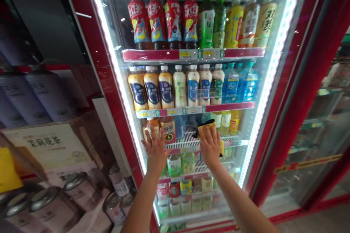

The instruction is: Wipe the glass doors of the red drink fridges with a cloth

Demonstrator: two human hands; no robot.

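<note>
A lit drinks cooler with a red frame and a glass front fills the middle of the head view. My left hand (pixel 155 151) is spread with its palm toward the glass, in front of bottles on the third shelf. To the right, my right hand (pixel 210 145) lies over a yellow and black cloth (pixel 206 125), pressing it toward the glass at the same shelf's height. The cloth shows above the fingers and beside the hand. Red-capped bottles (pixel 173 18) stand on the top shelf, with white-capped bottles (pixel 166 86) on the one below.
At the lower left are pinkish cans (pixel 53 204) beside a carton (pixel 51 145) with printed characters. Purple bottles (pixel 46 93) stand above them. Another red-framed cooler (pixel 303 116) is on the right, and some floor (pixel 322 216) shows at the lower right.
</note>
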